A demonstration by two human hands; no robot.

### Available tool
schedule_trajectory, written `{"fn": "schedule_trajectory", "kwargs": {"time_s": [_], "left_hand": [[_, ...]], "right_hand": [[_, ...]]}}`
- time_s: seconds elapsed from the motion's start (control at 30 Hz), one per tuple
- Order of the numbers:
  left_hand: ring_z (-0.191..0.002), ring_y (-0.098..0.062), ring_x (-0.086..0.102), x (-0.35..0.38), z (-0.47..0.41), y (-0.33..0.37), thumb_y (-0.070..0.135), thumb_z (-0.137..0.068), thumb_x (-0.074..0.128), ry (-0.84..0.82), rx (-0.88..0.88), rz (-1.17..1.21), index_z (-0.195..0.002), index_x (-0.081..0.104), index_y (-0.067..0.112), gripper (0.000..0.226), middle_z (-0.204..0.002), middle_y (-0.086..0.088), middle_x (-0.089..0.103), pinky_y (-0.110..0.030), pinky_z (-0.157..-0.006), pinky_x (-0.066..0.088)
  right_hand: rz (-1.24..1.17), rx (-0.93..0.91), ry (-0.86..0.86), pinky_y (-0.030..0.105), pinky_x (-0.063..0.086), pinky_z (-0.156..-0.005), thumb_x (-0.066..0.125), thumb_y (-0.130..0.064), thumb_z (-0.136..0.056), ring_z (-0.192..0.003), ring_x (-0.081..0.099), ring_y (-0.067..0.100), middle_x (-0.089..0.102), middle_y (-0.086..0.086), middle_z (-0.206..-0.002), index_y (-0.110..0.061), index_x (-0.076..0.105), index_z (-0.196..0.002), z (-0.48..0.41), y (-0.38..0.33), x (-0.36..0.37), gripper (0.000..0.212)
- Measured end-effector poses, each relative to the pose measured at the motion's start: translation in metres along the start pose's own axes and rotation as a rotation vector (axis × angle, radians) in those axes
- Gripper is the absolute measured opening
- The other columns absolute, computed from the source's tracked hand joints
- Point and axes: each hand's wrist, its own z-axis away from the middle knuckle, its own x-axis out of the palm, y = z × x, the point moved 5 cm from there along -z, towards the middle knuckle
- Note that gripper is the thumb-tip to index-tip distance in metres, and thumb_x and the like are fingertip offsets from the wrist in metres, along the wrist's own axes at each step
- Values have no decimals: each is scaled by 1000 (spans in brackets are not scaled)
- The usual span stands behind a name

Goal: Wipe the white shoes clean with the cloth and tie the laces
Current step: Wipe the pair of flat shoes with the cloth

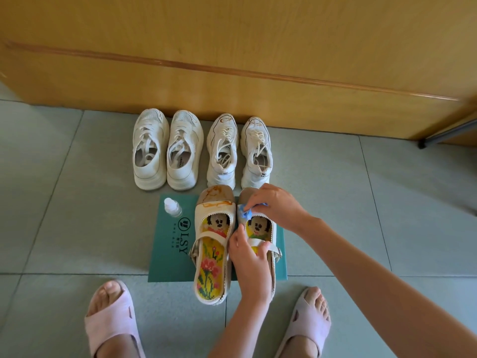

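blue cloth point(244, 214) under right hand point(280, 206) fingers point(255, 201), apparently on shoe point(258, 228) toe

Looks like a home: pale grey-green square floor tiles point(77, 228), a light yellowish wooden panel point(232, 42) rising behind, worn white lace-up sneakers point(180, 174) lined in pairs against it, soft pink open-toe house slippers point(113, 326) on bare feet.

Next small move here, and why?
Probably rub the blue cloth across the toe of the right strap shoe: the right hand pinches it there and the left hand steadies that shoe. The left strap shoe, orange-stained at the toe, looks like the one after.
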Motion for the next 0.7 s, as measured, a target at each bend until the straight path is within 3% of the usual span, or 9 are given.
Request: {"fn": "schedule_trajectory", "kwargs": {"time_s": [0.2, 0.27, 0.37, 0.47, 0.57, 0.7], "left_hand": [[-134, -18, 34, 0, 1, 0, 22, -89, 63, -12, -7, -5, -145, 32, 9, 65, -145, -7, 39, -24, -108, 27], [-133, -18, 34, -1, 1, 0, 21, -89, 62, -16, -9, 2, -145, 31, 10, 65, -145, -7, 38, -23, -108, 28], [-133, -18, 35, -1, 1, 1, 22, -89, 62, -17, -4, -1, -145, 32, 10, 65, -145, -7, 39, -23, -107, 28], [-133, -18, 35, -2, 1, 1, 22, -89, 63, -15, -4, -9, -144, 33, 10, 64, -144, -7, 40, -24, -107, 28], [-133, -17, 34, -2, 1, 1, 22, -89, 63, -23, -6, 6, -145, 32, 10, 65, -145, -6, 39, -22, -107, 27], [-133, -15, 33, -1, 0, 0, 23, -89, 62, -27, -7, 13, -145, 32, 11, 65, -145, -5, 39, -21, -107, 27]], "right_hand": [[-142, 135, -20, 25, 42, -82, 62, -16, -88, -88, 50, 7, 60, -9, -94, -25, 74, -99, 15, 18, -10, 18], [-219, 176, -17, 18, 42, -77, 64, -15, -87, -82, 54, 6, 65, -7, -92, -22, 74, -97, 17, 25, -18, 16], [-401, 263, 166, 5, 44, -64, 65, -14, -86, -72, 59, 4, 70, -2, -89, -17, 74, -98, 12, 34, -34, 15], [-507, 380, 417, 18, 47, -65, 65, -12, -86, -77, 62, 14, 70, 2, -91, -14, 73, -100, -1, 39, -32, 17], [-488, 431, 424, 28, 48, -73, 64, -16, -86, -84, 62, 17, 67, -3, -89, -20, 73, -101, -13, 32, -11, 18], [-372, 421, 437, 30, 51, -73, 62, -25, -87, -89, 61, 12, 68, -4, -99, -32, 73, -100, -7, 26, 5, 18]]}}
